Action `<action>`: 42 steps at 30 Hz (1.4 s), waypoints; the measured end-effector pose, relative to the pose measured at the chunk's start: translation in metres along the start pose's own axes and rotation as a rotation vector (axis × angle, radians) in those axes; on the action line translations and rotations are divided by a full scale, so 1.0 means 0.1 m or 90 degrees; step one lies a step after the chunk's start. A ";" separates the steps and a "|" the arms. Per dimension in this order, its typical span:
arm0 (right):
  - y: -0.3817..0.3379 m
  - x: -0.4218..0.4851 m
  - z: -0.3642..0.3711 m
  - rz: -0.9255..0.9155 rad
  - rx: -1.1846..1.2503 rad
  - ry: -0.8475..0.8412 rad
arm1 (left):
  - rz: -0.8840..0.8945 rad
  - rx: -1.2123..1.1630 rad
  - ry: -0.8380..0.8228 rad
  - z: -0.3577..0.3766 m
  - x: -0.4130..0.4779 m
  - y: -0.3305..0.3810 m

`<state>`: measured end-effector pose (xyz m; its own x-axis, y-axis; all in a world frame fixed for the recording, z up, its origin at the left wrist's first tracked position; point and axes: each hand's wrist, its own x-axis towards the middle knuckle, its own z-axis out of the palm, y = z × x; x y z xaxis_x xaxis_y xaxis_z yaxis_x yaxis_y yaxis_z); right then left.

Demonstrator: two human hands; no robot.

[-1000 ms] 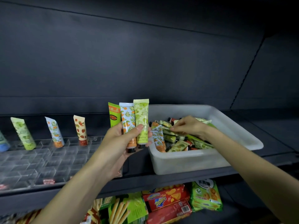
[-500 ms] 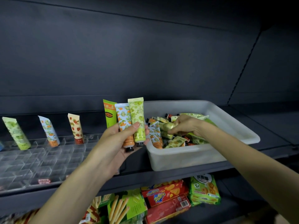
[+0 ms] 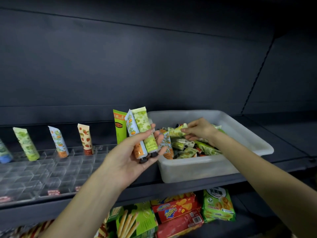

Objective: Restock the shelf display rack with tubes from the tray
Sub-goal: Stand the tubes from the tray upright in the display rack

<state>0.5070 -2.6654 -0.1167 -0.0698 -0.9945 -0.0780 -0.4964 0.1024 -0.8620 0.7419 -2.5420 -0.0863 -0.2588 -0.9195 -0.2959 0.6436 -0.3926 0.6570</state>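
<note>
My left hand holds three tubes upright just left of the tray: a bright green one, a white one with orange fruit and a pale green one, caps down. My right hand is over the white plastic tray and pinches a light green tube lifted off the pile of several tubes. The clear compartment rack on the shelf at left has several tubes standing along its back row, among them a strawberry-print tube.
The dark shelf edge runs below the rack and tray. On the shelf beneath lie snack packs: a red cracker box, a green biscuit bag and a green stick-snack box. Dark back panels rise behind.
My right hand has lifted a light green tube out of the pile and brought it left toward my left hand. My left thumb has loosened on the three tubes.
</note>
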 end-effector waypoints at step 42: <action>0.03 -0.27 -0.17 0.076 -0.197 -0.194 | 0.134 0.211 0.042 -0.18 0.00 0.03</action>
<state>0.4930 -2.6377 -0.1090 0.0923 -0.9317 -0.3512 -0.7387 0.1724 -0.6516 0.7569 -2.5432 -0.0972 -0.0916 -0.9816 -0.1678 0.4068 -0.1907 0.8934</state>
